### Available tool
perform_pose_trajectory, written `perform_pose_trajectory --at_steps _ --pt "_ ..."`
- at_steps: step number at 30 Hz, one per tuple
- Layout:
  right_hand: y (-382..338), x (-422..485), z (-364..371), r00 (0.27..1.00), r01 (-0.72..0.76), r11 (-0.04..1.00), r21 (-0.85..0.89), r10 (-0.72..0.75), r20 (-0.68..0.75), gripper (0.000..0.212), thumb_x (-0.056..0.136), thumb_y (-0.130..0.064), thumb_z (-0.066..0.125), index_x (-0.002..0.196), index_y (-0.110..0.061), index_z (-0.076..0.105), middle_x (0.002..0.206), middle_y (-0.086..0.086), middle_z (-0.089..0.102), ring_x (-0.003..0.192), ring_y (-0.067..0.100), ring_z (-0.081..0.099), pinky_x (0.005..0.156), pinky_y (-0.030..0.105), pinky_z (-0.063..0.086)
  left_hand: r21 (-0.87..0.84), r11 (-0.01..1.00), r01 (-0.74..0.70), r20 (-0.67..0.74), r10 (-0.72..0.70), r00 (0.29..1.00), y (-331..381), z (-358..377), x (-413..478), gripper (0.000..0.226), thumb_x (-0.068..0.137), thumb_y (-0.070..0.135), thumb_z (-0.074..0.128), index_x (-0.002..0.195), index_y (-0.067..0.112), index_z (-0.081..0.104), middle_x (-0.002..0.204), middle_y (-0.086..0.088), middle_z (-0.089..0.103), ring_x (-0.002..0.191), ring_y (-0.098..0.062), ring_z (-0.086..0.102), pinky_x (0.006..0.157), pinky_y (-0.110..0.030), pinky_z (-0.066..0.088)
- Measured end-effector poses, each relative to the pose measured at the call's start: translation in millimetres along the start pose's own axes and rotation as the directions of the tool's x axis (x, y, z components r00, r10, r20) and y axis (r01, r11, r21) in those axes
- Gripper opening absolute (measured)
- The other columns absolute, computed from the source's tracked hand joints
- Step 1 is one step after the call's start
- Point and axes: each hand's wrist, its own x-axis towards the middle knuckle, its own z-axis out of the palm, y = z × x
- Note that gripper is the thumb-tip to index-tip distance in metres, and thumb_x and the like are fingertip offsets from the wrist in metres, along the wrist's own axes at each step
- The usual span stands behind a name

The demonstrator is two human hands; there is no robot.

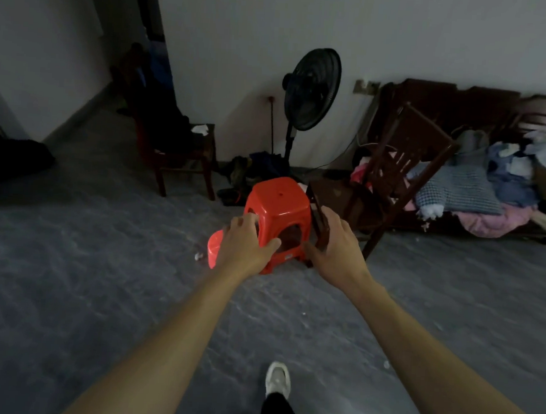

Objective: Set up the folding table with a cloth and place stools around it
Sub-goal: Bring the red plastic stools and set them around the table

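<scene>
A wooden chair [185, 156] draped with dark clothing stood at the far left by the wall. To its right a black standing fan [311, 87] stood against the wall.

The red plastic stool [278, 200] stood upright on the grey floor [101, 276] at centre, near the fan's base. A second red plastic item [213, 248] lay just left of it, largely hidden behind the left hand; what it was could not be determined.

The left hand [247, 247] was extended over the stool's near left side, fingers spread and relaxed, grasping nothing; contact could not be confirmed. The right hand [335, 245] was extended just right of the stool, fingers straight and released, beside the dark frame of a tilted wooden chair [405, 157]; contact there could not be confirmed either.

A pile of clothes [477, 187] lay at the far right. A white shoe [277, 380] showed near, at centre.
</scene>
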Motion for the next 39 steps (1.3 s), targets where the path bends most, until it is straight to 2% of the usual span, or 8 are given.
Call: perform_pose_trajectory --at_steps 3,7,10,13,17,22,31,39 --pt "12 58 12 1.000 -0.012 0.999 0.044 0.012 -0.005 0.083 0.083 -0.042 0.071 0.151 -0.024 0.025 0.145 0.008 0.043 0.135 0.025 0.039 0.109 0.045 0.039 0.028 1.000 -0.006 0.020 0.006 1.000 -7 13 52 0.061 0.075 0.053 0.068 0.123 0.023 0.048 0.127 -0.007 0.050 0.119 -0.028 0.045 0.097 -0.037 0.037" --pt "26 143 26 1.000 0.021 0.997 0.074 -0.022 0.012 0.076 0.087 -0.039 0.066 0.150 -0.018 0.028 0.149 0.005 0.041 0.137 0.024 0.036 0.111 0.046 0.035 0.092 0.996 -0.010 0.039 0.006 0.999 -6 23 130 0.063 0.076 0.048 0.070 0.126 0.017 0.048 0.127 -0.011 0.051 0.121 -0.031 0.045 0.099 -0.039 0.037" --pt "31 203 26 0.999 0.007 0.997 0.074 -0.010 0.033 0.079 0.089 -0.036 0.067 0.152 -0.017 0.025 0.152 0.007 0.037 0.140 0.025 0.032 0.113 0.046 0.032 0.113 0.993 0.043 0.044 -0.048 0.998 3 21 188 0.072 0.077 0.052 0.068 0.136 0.019 0.040 0.135 -0.012 0.046 0.126 -0.032 0.040 0.101 -0.041 0.037" --pt "34 259 20 0.999 0.029 0.998 0.047 -0.030 0.024 0.079 0.088 -0.033 0.069 0.152 -0.015 0.026 0.153 0.007 0.036 0.140 0.025 0.032 0.114 0.043 0.033 0.089 0.996 0.020 0.042 -0.024 0.999 16 22 241 0.074 0.080 0.051 0.067 0.139 0.020 0.037 0.141 -0.010 0.041 0.131 -0.029 0.035 0.104 -0.041 0.037" --pt "43 318 18 0.999 -0.036 0.998 0.057 0.035 0.023 0.078 0.087 -0.033 0.069 0.151 -0.017 0.027 0.152 0.010 0.033 0.139 0.028 0.034 0.110 0.049 0.039 0.053 0.998 0.016 0.073 -0.020 0.997 27 33 298 0.076 0.081 0.050 0.067 0.142 0.020 0.034 0.142 -0.010 0.041 0.131 -0.028 0.035 0.103 -0.042 0.040" --pt "62 379 44 0.991 -0.128 0.991 0.025 0.127 0.031 0.077 0.086 -0.038 0.070 0.149 -0.021 0.030 0.150 0.009 0.038 0.138 0.028 0.033 0.109 0.048 0.038 0.017 1.000 0.024 0.146 -0.026 0.989 6 50 372 0.081 0.081 0.048 0.068 0.145 0.021 0.028 0.142 -0.012 0.041 0.131 -0.031 0.035 0.105 -0.042 0.038" --pt "73 504 116 0.944 -0.311 0.947 -0.076 0.317 0.088 0.079 0.086 -0.044 0.068 0.150 -0.017 0.029 0.150 0.011 0.038 0.137 0.029 0.036 0.109 0.047 0.038 0.002 0.997 0.081 0.279 -0.079 0.957 -60 73 538 0.066 0.080 0.049 0.067 0.135 0.021 0.041 0.137 -0.009 0.043 0.126 -0.029 0.038 0.102 -0.040 0.039" --pt "114 581 175 0.899 -0.392 0.914 -0.108 0.405 0.165 0.080 0.087 -0.053 0.062 0.150 -0.019 0.028 0.149 0.009 0.037 0.136 0.029 0.036 0.108 0.049 0.038 0.091 0.994 0.062 0.404 -0.093 0.910 -109 125 620 0.071 0.081 0.050 0.067 0.139 0.017 0.041 0.140 -0.007 0.044 0.130 -0.026 0.037 0.107 -0.037 0.035"
